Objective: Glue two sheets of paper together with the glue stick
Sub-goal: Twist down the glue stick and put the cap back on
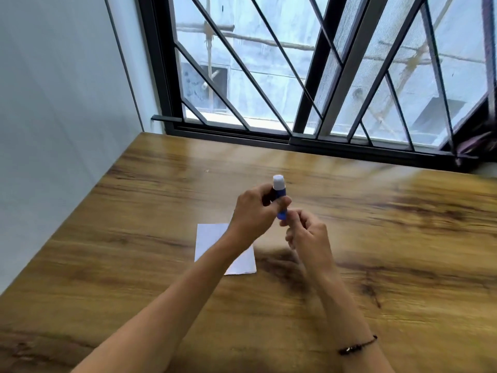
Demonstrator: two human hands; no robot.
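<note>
Glue stick (279, 197) held up over the wooden table (403, 265), above and beyond the paper (212, 238) lying flat. Left hand (254, 211) grips the blue barrel; right hand (304, 235) pinches its lower end, apparently twisting the base. White glue already stands out at the top. Judgement: turn slowly, expose only a short length so it won't snap. Long axis near upright, glue end pointing up and away from the person.

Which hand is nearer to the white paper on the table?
Left. The left hand holds the glue stick above the paper's far right corner, its forearm crossing the sheet. The right hand is off its right edge.
</note>
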